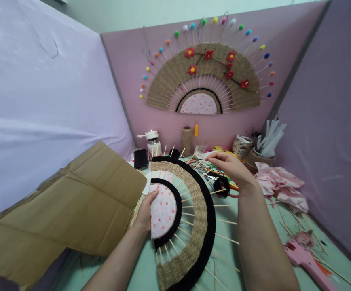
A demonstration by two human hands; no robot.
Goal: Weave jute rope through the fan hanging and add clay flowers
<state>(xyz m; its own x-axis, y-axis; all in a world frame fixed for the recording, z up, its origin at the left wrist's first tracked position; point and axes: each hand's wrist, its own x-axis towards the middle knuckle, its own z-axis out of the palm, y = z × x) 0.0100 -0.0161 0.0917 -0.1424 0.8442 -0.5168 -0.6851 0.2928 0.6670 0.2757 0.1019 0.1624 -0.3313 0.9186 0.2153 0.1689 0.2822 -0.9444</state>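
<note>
A half-round woven fan stands on its side in front of me, with black bands along its arcs and thin wooden sticks poking out past the rim. My left hand grips its inner half-disc, covered in white-pink cloth with red dots, thumb on the front and fingers hidden behind. By the fan's upper sticks, my right hand pinches a thin strand of black yarn between thumb and fingertips. Black yarn lies bundled below that hand, and a small black ball sits behind the fan.
A finished fan with red flowers and coloured pompoms hangs on the back wall. Cardboard leans at left. Behind are a white bottle, twine spool and cans. Dotted cloth and a pink glue gun lie right.
</note>
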